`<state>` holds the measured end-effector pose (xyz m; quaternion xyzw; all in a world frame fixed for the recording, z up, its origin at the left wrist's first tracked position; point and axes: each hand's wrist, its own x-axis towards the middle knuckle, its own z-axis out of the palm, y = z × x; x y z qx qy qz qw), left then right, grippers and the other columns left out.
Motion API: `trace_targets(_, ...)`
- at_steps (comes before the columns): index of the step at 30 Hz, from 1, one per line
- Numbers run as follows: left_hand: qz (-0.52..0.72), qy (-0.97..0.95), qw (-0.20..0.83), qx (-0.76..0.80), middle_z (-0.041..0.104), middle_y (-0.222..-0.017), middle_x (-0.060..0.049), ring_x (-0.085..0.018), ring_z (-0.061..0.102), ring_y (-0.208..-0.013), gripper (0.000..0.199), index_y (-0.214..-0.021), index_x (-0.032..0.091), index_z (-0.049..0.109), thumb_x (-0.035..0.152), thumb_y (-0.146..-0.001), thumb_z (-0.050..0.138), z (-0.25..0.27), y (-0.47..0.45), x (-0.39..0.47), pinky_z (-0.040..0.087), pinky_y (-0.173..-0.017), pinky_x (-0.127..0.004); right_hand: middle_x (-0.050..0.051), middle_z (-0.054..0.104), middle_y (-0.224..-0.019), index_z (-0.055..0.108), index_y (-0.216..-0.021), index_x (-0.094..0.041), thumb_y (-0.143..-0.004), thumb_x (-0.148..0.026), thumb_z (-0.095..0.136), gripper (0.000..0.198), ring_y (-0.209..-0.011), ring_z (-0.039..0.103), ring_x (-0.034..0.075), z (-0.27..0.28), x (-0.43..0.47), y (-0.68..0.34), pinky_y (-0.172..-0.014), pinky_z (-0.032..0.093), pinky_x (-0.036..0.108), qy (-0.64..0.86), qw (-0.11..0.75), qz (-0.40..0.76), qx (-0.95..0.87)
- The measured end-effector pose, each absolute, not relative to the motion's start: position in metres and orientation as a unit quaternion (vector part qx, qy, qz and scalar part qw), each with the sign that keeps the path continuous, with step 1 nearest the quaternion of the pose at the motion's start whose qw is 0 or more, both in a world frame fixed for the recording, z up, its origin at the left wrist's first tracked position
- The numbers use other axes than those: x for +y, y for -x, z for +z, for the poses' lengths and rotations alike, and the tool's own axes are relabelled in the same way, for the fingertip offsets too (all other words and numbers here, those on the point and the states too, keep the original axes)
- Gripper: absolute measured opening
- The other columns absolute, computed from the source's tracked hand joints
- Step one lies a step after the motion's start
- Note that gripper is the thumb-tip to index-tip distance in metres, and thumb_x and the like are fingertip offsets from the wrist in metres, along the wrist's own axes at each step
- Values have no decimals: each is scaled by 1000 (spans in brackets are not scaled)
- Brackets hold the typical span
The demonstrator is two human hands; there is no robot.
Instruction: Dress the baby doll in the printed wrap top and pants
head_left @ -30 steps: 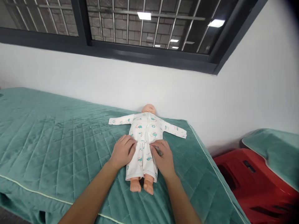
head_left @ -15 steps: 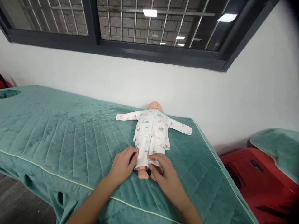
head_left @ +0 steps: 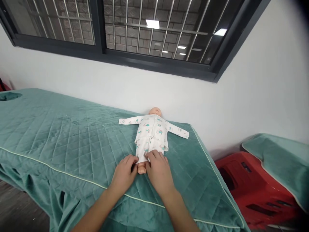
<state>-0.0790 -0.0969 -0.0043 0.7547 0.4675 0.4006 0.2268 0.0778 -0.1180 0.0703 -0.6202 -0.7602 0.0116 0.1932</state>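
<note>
A baby doll [head_left: 155, 111] lies on its back, arms spread, on the green quilted bed cover. It wears a white printed top [head_left: 152, 127] and matching trousers [head_left: 144, 145]. My left hand [head_left: 124, 172] pinches the outer edge of the trouser cuff on the doll's leg at the left. On the inner side of that same cuff, my right hand [head_left: 159, 172] has its fingers and thumb closed on the cloth. Between the hands, one bare doll foot [head_left: 142, 169] sticks out below the cuff. The other foot is hidden behind my right hand.
The green bed cover [head_left: 72, 135] has a face hole [head_left: 9, 96] at its far left. Behind it rises a white wall [head_left: 116, 88] with a barred window [head_left: 154, 35]. A red plastic chair [head_left: 251, 187] stands right of the bed, partly under a green cloth [head_left: 275, 158].
My right hand has shifted left from the doll's other leg to the cuff that my left hand is at, now covering the other foot. The view has tilted and shifted slightly.
</note>
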Motion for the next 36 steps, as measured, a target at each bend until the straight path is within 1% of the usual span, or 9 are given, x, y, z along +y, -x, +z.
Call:
trace_targets(4,424,-746,224,462,60,-91,-2,-18,57,-88,12,-92,21,58,23,-94,46,-5,83,-102,43,-80,-32,3,64,-94,63,-93,-21,-92,-12,52,14,-93,54,22,75,-126,-78,-81,35,35,584,225,23,-780)
trace_targets(11,433,-742,206,468,58,-88,-2,-18,56,-85,8,-92,21,57,21,-92,49,-17,89,-109,44,-78,-32,4,63,-93,62,-88,-22,-96,-14,48,17,-92,54,22,70,-140,-85,-81,39,38,567,226,43,-791)
trace_targets(14,426,-746,204,469,59,-91,-2,-18,57,-88,9,-92,21,57,20,-92,48,-19,91,-111,45,-79,-33,5,62,-110,61,-103,-24,-97,-18,47,17,-105,54,23,64,-146,-95,-89,43,39,562,291,101,-768)
trace_targets(17,437,-745,204,461,60,-97,-3,-18,58,-92,10,-94,22,57,19,-93,47,-16,93,-116,47,-83,-34,6,55,-127,55,-124,-26,-98,-22,45,28,-119,50,22,55,-153,-109,-101,43,40,574,374,141,-715)
trace_targets(22,490,-739,159,435,59,-115,-6,-19,55,-111,18,-110,24,57,20,-94,49,4,79,-127,46,-96,-37,8,51,-133,52,-127,-24,-87,-10,45,43,-128,46,22,35,-157,-127,-113,37,43,596,410,167,-670)
trace_targets(24,472,-763,141,419,58,-121,-7,-21,53,-116,22,-114,24,56,20,-93,51,15,65,-127,45,-99,-38,9,52,-129,54,-124,-22,-85,-10,47,42,-125,48,23,31,-154,-127,-110,39,44,609,403,167,-663)
trace_targets(28,408,-801,103,427,57,-128,-8,-25,47,-126,25,-112,22,58,15,-89,52,37,39,-116,43,-101,-43,10,58,-113,58,-111,-19,-87,-18,51,26,-109,56,25,26,-144,-123,-96,47,43,646,397,150,-634)
trace_targets(32,327,-829,68,447,57,-132,-8,-28,47,-125,37,-113,22,58,5,-81,50,45,31,-101,44,-92,-43,6,62,-94,61,-98,-20,-88,-19,49,15,-91,59,23,19,-138,-127,-82,49,37,645,395,147,-637)
trace_targets(36,288,-841,43,457,60,-128,-9,-29,50,-120,26,-105,21,60,9,-82,54,43,31,-94,43,-85,-43,4,63,-90,62,-96,-20,-91,-23,49,14,-83,58,20,13,-138,-132,-77,46,33,625,418,161,-640)
